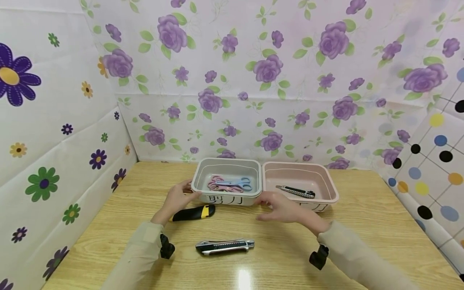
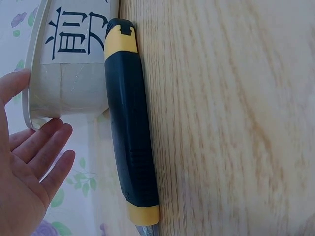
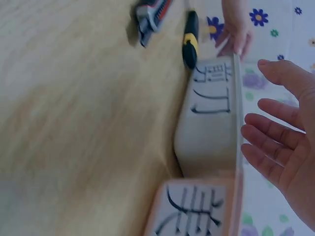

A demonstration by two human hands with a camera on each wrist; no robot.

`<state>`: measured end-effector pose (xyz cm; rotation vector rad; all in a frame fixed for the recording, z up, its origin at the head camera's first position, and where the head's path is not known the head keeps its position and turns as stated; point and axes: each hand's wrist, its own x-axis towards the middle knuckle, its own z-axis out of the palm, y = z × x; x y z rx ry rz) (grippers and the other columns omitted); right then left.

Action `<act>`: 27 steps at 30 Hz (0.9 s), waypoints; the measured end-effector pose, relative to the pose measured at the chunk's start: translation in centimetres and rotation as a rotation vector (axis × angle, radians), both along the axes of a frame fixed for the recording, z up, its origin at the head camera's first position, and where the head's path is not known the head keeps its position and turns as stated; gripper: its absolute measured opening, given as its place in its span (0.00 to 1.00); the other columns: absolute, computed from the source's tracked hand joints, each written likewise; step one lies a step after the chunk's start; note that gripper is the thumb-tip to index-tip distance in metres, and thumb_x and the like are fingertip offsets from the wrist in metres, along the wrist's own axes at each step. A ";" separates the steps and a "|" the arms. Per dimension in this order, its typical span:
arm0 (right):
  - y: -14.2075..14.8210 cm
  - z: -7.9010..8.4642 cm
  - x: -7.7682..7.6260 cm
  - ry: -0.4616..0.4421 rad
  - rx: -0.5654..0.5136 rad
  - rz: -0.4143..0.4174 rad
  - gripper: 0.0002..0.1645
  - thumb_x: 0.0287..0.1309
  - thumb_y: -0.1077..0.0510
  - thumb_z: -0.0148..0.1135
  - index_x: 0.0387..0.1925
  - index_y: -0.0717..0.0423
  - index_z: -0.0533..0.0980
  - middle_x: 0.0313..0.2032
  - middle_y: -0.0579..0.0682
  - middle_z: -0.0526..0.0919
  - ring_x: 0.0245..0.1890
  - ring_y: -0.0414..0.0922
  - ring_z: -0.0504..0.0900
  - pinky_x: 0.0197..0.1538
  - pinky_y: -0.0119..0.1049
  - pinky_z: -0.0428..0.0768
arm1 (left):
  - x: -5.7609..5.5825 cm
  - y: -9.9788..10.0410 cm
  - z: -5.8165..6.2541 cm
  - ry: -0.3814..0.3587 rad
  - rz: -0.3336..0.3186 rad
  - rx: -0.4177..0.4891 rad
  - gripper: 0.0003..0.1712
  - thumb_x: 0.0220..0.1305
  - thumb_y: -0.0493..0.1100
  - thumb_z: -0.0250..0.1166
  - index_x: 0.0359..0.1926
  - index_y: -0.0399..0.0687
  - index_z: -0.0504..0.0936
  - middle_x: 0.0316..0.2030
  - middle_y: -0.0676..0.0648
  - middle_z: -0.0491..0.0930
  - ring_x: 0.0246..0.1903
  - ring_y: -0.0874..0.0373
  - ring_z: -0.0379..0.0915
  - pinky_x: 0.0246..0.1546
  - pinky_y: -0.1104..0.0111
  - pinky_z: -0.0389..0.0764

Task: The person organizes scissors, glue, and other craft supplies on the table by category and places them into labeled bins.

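My left hand [image 1: 177, 200] grips the left front corner of a grey plastic bin [image 1: 241, 200], thumb on the rim and fingertips against its side. At the same bin's right front corner is my right hand [image 1: 278, 207], its fingers [image 3: 273, 132] mostly straight near the rim in the right wrist view. Inside lie blue scissors [image 1: 233, 183] and pink scissors [image 1: 214, 186]. A pink bin [image 1: 330, 183] adjoins on the right, holding a black utility knife [image 1: 297, 191]. Just below my left hand rests a black and yellow utility knife [image 2: 129, 128].
A silver and black utility knife [image 1: 225, 246] lies on the wooden table [image 1: 282, 257] in front of the bins. Behind the table hangs a cloth with purple flowers [image 1: 210, 100]; patterned cloths stand at both sides. Black characters mark both bins' fronts.
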<state>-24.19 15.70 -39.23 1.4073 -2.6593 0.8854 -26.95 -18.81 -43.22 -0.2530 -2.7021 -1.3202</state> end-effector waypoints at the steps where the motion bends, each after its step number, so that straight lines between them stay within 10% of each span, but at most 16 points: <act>1: -0.3 -0.2 0.1 -0.008 0.000 0.009 0.20 0.47 0.52 0.67 0.42 0.56 0.77 0.37 0.44 0.79 0.37 0.39 0.76 0.42 0.37 0.76 | 0.0 0.0 0.0 0.000 -0.001 0.001 0.35 0.52 0.49 0.68 0.59 0.37 0.69 0.42 0.39 0.80 0.41 0.49 0.77 0.39 0.58 0.77; 27: -5.4 -5.2 2.5 -0.245 -0.007 0.074 0.23 0.44 0.54 0.69 0.42 0.60 0.75 0.37 0.52 0.78 0.35 0.42 0.76 0.38 0.29 0.76 | 0.3 0.1 0.1 0.009 -0.002 0.008 0.35 0.53 0.48 0.67 0.59 0.36 0.68 0.42 0.38 0.80 0.40 0.49 0.77 0.39 0.58 0.77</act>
